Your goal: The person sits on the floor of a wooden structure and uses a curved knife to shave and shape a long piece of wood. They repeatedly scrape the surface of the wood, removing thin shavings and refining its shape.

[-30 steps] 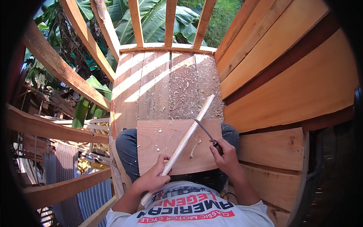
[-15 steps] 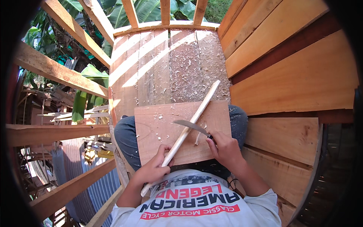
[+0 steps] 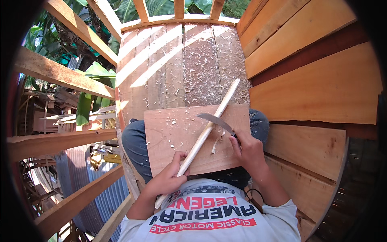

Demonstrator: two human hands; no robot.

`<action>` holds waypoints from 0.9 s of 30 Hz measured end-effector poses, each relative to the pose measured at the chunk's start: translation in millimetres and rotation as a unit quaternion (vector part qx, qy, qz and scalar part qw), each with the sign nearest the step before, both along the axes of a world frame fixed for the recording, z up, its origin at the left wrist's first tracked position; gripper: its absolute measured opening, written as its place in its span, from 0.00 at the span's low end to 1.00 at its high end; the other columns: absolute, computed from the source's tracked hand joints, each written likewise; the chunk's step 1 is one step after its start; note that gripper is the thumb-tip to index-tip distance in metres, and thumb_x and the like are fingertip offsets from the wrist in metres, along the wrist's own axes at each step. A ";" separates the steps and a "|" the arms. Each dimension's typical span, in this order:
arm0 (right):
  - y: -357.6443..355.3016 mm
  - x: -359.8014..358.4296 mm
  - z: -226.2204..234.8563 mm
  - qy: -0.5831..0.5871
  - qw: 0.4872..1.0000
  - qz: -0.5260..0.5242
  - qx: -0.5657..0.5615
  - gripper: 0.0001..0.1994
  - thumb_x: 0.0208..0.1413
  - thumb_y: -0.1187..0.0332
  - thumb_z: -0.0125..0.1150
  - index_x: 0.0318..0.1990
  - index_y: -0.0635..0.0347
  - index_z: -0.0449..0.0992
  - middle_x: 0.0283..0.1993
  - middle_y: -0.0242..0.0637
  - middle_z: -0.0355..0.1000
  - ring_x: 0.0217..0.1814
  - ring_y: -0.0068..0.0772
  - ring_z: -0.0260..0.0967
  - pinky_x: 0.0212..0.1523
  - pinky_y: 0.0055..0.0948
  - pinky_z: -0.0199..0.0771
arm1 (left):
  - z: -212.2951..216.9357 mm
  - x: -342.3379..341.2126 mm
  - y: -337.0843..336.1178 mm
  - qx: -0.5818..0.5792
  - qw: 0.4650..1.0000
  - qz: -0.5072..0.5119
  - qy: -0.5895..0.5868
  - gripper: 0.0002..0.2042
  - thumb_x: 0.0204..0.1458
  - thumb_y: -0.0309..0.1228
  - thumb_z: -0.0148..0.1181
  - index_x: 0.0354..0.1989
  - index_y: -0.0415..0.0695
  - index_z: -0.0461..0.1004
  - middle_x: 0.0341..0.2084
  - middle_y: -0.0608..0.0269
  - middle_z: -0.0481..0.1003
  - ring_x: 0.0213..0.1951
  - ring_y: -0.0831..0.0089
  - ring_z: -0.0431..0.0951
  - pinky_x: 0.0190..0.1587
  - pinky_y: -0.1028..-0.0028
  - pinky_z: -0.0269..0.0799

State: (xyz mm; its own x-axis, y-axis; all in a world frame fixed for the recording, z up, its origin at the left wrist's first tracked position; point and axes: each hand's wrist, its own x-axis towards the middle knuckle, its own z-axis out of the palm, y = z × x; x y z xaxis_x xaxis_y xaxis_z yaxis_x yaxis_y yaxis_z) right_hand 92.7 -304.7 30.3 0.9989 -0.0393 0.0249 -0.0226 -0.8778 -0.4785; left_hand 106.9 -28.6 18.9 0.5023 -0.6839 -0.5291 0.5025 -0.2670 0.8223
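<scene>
A pale, peeled wooden stick slants across a flat board on my lap, its lower end against my shirt. My left hand is closed round the lower part of the stick. In my right hand is a knife with a curved blade and dark handle; the fingers wrap the handle. The blade lies across the stick above its middle, pointing up and left. A curled wood shaving and several small chips sit on the board.
Wood shavings litter the plank floor ahead. Wooden rails stand along the left, with corrugated metal sheets beyond them. A plank wall rises at the right. My bent legs flank the board.
The knife and right hand have shifted slightly up the stick and to the right. The stick's far end also sits a little higher and further right. Both grips stay the same.
</scene>
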 end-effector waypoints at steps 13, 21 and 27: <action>-15.3 3.0 -8.4 -0.046 0.997 -0.005 -0.065 0.09 0.55 0.65 0.63 0.41 0.57 0.74 0.26 0.41 0.69 0.24 0.44 0.71 0.23 0.37 0.69 | -1.3 -0.1 1.5 0.007 1.000 0.001 -0.002 0.34 0.38 0.20 0.48 0.60 0.40 0.50 0.32 0.64 0.60 0.35 0.76 0.62 0.40 0.76 0.62; -15.7 15.2 -11.0 -0.071 0.995 0.005 -0.065 0.12 0.54 0.62 0.64 0.44 0.56 0.75 0.24 0.38 0.68 0.23 0.40 0.72 0.21 0.35 0.71 | 0.9 3.3 0.7 -0.010 1.000 -0.003 0.020 0.34 0.38 0.20 0.48 0.60 0.40 0.49 0.31 0.65 0.59 0.35 0.76 0.61 0.40 0.77 0.62; -5.8 2.2 -4.0 -0.033 0.997 0.057 -0.044 0.10 0.56 0.63 0.63 0.42 0.56 0.75 0.24 0.39 0.70 0.22 0.43 0.72 0.21 0.36 0.72 | -1.0 1.2 1.0 -0.014 0.999 0.005 0.044 0.34 0.37 0.20 0.48 0.60 0.40 0.49 0.31 0.66 0.59 0.35 0.76 0.61 0.40 0.77 0.61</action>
State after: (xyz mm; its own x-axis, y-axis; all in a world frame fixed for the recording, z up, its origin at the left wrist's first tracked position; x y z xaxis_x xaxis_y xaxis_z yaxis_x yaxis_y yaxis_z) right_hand 94.9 -310.5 26.4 0.9928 0.0790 0.0895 0.1083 -0.9114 -0.3971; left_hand 108.1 -27.6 17.9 0.4610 -0.6939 -0.5532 0.5764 -0.2398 0.7812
